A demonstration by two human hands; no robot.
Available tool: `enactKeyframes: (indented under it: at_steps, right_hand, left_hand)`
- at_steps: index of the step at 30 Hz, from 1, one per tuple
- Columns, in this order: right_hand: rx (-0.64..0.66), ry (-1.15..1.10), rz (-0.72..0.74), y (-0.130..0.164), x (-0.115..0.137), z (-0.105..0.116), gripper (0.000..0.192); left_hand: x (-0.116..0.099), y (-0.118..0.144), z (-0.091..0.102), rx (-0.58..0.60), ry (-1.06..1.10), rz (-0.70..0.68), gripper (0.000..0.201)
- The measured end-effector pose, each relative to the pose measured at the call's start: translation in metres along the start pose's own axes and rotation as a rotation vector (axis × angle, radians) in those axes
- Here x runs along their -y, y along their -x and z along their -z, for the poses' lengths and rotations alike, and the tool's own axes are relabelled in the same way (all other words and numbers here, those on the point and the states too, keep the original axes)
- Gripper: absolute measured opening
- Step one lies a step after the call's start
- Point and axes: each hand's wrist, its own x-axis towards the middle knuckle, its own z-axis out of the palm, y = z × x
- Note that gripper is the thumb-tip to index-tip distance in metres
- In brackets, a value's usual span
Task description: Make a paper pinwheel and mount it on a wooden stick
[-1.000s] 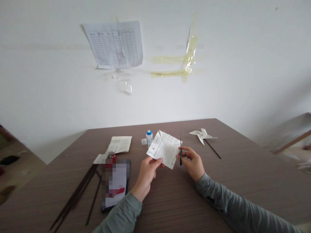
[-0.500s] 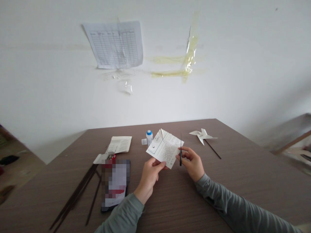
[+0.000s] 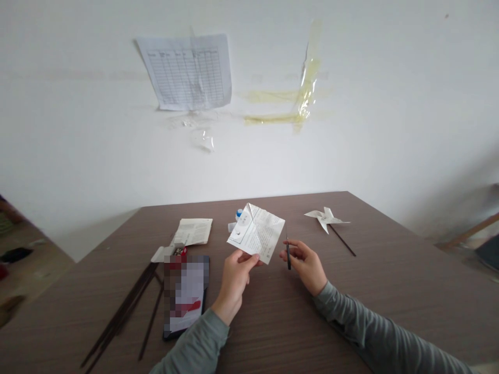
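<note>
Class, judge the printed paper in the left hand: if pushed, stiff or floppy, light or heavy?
The paper is probably light, since the left hand pinches only its lower edge. It seems fairly stiff for a thin sheet, standing out nearly flat from that grip. A push near the top corner may bend it, where a fold or cut line shows.

From afar I see the left hand (image 3: 236, 280) pinching with its thumb (image 3: 252, 261) uppermost, the right hand (image 3: 309, 266) near it, fingers (image 3: 298, 244) bent in a grip, both grey-sleeved forearms (image 3: 374, 327) angled inward.
</note>
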Motion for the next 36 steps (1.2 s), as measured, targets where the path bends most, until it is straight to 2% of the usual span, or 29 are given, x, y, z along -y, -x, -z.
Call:
enactKeyframes:
  at_steps: [5,12,18,24,36]
  right_hand:
    - [0.121,-0.038,-0.065,0.006,0.005,0.001,0.064]
    - [0.304,0.078,-0.099,0.011,0.003,0.000,0.075]
    - [0.363,0.199,-0.022,0.015,0.010,0.005,0.065]
    - [0.461,0.163,-0.056,0.018,0.012,0.004,0.065]
    - [0.578,0.130,-0.071,0.021,0.020,0.001,0.055]
  left_hand:
    - [-0.001,-0.003,0.008,-0.050,0.013,-0.082,0.039]
    - [0.000,-0.008,0.012,-0.069,0.014,-0.109,0.040]
    - [0.000,-0.009,0.012,-0.080,0.020,-0.118,0.040]
    - [-0.003,-0.007,0.010,-0.111,0.026,-0.122,0.041]
    - [-0.005,-0.008,0.011,-0.116,0.035,-0.136,0.045]
